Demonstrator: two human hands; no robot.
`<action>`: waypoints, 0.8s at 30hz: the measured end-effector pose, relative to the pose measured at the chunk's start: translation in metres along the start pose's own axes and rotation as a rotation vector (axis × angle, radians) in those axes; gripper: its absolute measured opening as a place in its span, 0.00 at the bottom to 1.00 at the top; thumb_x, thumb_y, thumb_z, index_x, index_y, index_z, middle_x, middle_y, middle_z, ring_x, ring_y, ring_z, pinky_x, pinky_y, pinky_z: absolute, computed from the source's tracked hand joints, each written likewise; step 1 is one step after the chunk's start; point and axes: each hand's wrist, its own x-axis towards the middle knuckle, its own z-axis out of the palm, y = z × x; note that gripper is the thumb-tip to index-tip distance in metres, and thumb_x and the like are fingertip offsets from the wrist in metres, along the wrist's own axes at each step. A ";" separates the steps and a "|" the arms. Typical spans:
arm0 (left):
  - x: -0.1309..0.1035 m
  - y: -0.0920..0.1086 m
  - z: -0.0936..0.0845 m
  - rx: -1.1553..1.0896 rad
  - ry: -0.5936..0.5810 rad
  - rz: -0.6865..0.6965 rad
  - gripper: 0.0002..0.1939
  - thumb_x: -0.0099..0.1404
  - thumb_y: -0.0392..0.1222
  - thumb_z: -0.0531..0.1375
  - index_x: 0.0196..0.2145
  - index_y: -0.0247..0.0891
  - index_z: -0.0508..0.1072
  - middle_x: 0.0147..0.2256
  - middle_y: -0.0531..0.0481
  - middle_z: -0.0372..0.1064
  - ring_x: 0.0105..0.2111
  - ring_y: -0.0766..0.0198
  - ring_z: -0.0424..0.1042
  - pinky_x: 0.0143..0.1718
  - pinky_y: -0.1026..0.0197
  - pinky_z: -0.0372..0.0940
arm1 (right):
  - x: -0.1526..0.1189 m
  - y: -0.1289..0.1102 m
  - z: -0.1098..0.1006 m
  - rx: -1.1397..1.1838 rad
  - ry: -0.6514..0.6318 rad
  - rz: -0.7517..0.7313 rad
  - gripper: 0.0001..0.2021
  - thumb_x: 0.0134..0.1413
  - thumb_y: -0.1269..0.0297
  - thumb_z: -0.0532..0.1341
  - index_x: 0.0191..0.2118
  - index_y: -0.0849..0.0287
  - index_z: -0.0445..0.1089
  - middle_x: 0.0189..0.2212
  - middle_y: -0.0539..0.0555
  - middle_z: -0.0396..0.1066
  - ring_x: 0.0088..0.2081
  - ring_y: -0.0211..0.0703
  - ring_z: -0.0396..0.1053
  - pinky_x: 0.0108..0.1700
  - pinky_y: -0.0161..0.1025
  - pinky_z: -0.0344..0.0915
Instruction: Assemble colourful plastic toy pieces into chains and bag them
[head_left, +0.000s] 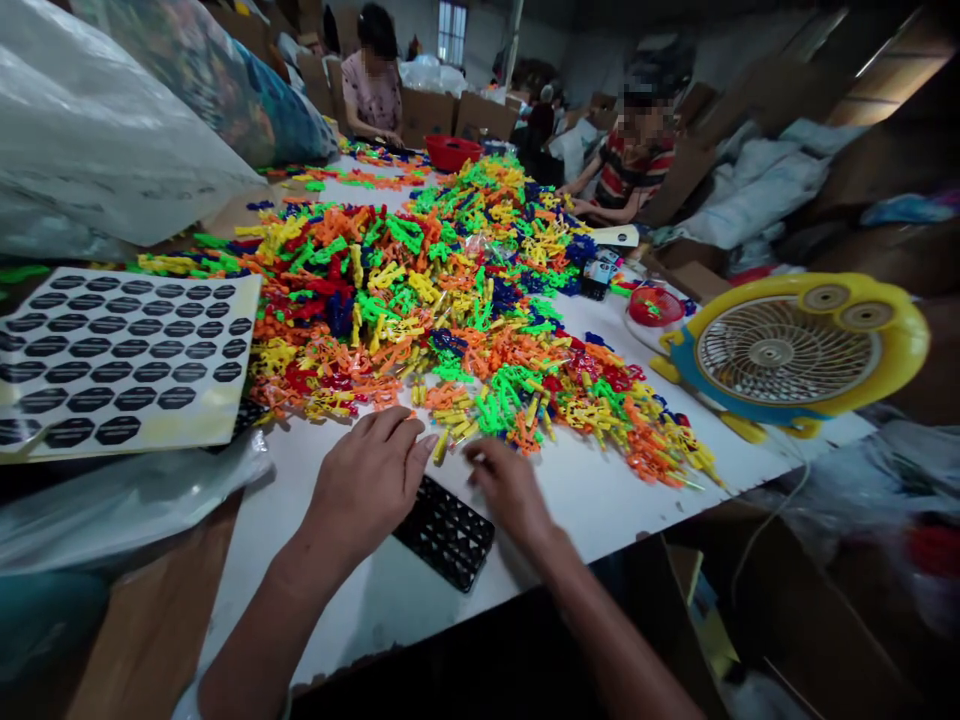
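Note:
A black tray (450, 535) with rows of small pockets lies on the white tabletop, tilted toward the lower right. My left hand (371, 480) is above the tray's upper left end, its fingers bent and close to the thumb; what they hold, if anything, is hidden. Right of it, my right hand (510, 490) is over the tray's upper right side, fingers curled in and slightly blurred. Between the hands, a small yellow plastic piece (441, 445) lies at the edge of a large heap of small plastic pieces (420, 290) in orange, green, yellow, red and blue.
A sheet of black octagonal stickers (127, 350) lies at left, beside plastic bags (97, 130). A yellow fan (787, 345), a red basket (655, 307) and a dark bottle (598, 272) stand at right. Two people work across the table near a red basin (452, 152).

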 end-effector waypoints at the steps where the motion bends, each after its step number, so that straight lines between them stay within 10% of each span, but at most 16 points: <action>1: 0.000 -0.001 0.000 0.001 0.002 0.007 0.21 0.72 0.49 0.44 0.47 0.39 0.72 0.49 0.46 0.70 0.48 0.53 0.68 0.49 0.50 0.65 | 0.010 0.014 -0.020 -0.135 0.070 -0.029 0.18 0.51 0.80 0.51 0.42 0.57 0.71 0.40 0.55 0.72 0.40 0.43 0.69 0.41 0.36 0.64; 7: 0.000 -0.001 0.000 0.002 0.002 -0.029 0.21 0.72 0.47 0.43 0.47 0.40 0.73 0.49 0.47 0.70 0.47 0.54 0.69 0.48 0.51 0.65 | 0.050 0.072 -0.083 -0.713 -0.017 -0.131 0.11 0.57 0.74 0.55 0.38 0.60 0.76 0.41 0.62 0.67 0.44 0.53 0.64 0.43 0.43 0.62; 18: 0.000 -0.001 -0.001 -0.006 -0.032 -0.061 0.21 0.72 0.48 0.43 0.48 0.41 0.72 0.51 0.50 0.69 0.50 0.55 0.68 0.51 0.51 0.64 | 0.024 0.046 -0.039 -0.439 -0.010 -0.002 0.07 0.57 0.69 0.56 0.41 0.61 0.68 0.37 0.57 0.68 0.35 0.45 0.66 0.33 0.37 0.60; 24: -0.001 0.000 -0.004 -0.027 -0.048 -0.080 0.21 0.72 0.48 0.43 0.49 0.42 0.72 0.51 0.50 0.69 0.50 0.55 0.67 0.51 0.51 0.64 | 0.037 0.043 -0.052 -0.165 0.270 -0.038 0.06 0.53 0.66 0.59 0.36 0.59 0.71 0.38 0.57 0.66 0.36 0.44 0.66 0.38 0.39 0.65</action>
